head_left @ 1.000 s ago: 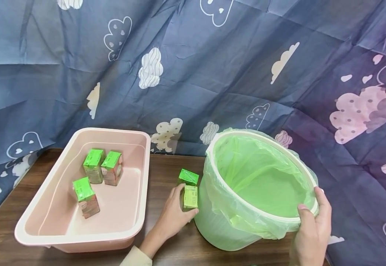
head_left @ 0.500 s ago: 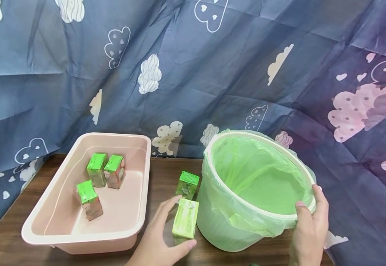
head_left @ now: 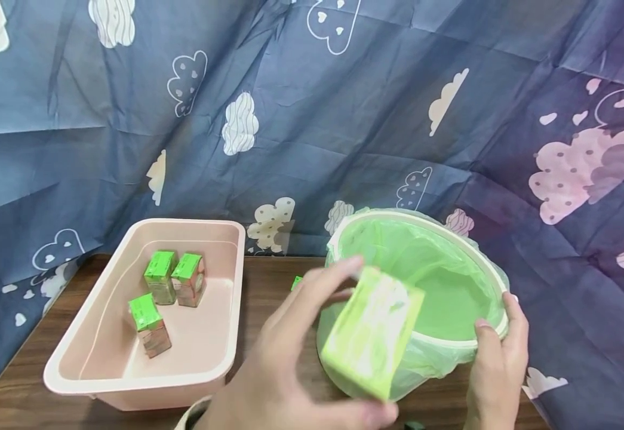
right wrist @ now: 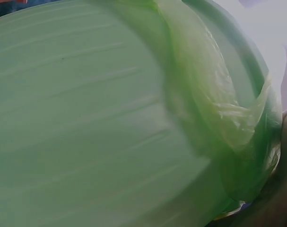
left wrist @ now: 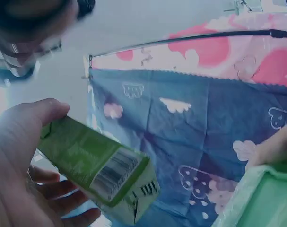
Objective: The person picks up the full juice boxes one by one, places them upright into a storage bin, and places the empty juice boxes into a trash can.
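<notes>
My left hand point(head_left: 285, 364) holds a light-green drink carton point(head_left: 373, 331) between thumb and fingers, tilted and raised in front of the bin. A barcode shows on that carton's side in the left wrist view. With its thumb over the near right rim, my right hand point(head_left: 500, 364) grips the pale green bin point(right wrist: 77, 118), which leans toward me. A thin green bag point(right wrist: 204, 61) lines the bin and folds over its edge. Behind my left hand, only a bright green corner of another carton point(head_left: 297, 282) shows; the rest is hidden.
On the left of the brown wooden table point(head_left: 269, 272) stands a pink basin point(head_left: 199, 223). Inside it are three green-topped cartons point(head_left: 150, 325), two of them side by side. A dark blue cloud-patterned cloth point(head_left: 301, 119) hangs close behind the basin and bin.
My left hand has lifted the light-green carton from beside the bin, bringing it up, nearer the camera and rightward. It now covers most of the other carton. My right hand keeps its grip on the rim.
</notes>
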Demonstrator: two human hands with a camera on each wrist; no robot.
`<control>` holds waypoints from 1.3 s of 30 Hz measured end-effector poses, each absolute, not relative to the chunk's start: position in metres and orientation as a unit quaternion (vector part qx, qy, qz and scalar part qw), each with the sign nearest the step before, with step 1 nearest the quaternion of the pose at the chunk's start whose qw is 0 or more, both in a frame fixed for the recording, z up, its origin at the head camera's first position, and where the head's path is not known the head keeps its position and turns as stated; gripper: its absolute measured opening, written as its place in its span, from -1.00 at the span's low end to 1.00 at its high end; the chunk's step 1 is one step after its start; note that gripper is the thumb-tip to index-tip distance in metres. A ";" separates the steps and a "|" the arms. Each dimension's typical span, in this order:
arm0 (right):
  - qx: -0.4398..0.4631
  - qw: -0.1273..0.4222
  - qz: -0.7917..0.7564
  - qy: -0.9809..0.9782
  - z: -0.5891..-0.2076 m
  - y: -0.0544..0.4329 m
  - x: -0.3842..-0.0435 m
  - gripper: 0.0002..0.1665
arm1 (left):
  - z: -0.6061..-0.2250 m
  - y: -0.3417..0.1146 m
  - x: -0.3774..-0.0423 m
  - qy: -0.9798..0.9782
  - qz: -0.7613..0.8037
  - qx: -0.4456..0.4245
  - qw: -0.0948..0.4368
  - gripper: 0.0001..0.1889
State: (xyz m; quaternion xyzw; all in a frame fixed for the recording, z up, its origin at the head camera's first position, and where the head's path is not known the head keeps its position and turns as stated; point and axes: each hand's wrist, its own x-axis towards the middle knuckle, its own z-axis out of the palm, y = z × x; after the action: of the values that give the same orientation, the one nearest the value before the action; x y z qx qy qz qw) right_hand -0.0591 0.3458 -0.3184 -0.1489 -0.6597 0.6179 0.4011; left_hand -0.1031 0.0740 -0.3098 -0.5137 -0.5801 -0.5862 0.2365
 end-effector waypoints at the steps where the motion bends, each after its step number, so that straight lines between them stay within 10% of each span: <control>1: -0.147 0.402 0.619 -0.659 -0.319 0.346 -0.059 -0.30 | -0.286 0.079 -0.100 -0.576 -0.599 -0.507 0.228 0.26; 5: -0.134 0.411 0.613 -0.661 -0.320 0.347 -0.059 -0.31 | -0.229 0.099 -0.107 -0.593 -0.661 -0.440 0.135 -0.02; 11: -0.123 0.422 0.607 -0.661 -0.321 0.347 -0.058 -0.30 | -0.244 0.143 -0.150 -0.647 -0.676 -0.351 0.043 -0.12; 22: -0.141 0.406 0.619 -0.657 -0.318 0.347 -0.060 -0.29 | -0.263 0.138 -0.157 -0.650 -0.671 -0.355 0.031 -0.13; 29: -0.135 0.411 0.618 -0.657 -0.322 0.348 -0.061 -0.30 | -0.281 0.099 -0.128 -0.631 -0.663 -0.386 0.115 -0.14; 39: -0.131 0.414 0.626 -0.647 -0.322 0.347 -0.062 -0.29 | -0.390 0.078 -0.098 -0.644 -0.709 -0.254 0.135 -0.17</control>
State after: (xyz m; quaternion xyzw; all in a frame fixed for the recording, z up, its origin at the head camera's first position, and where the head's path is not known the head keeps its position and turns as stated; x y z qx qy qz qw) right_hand -0.0621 0.3472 -0.3218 -0.1308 -0.6474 0.6264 0.4140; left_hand -0.0981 0.0784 -0.3902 -0.2538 -0.6436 -0.7094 0.1348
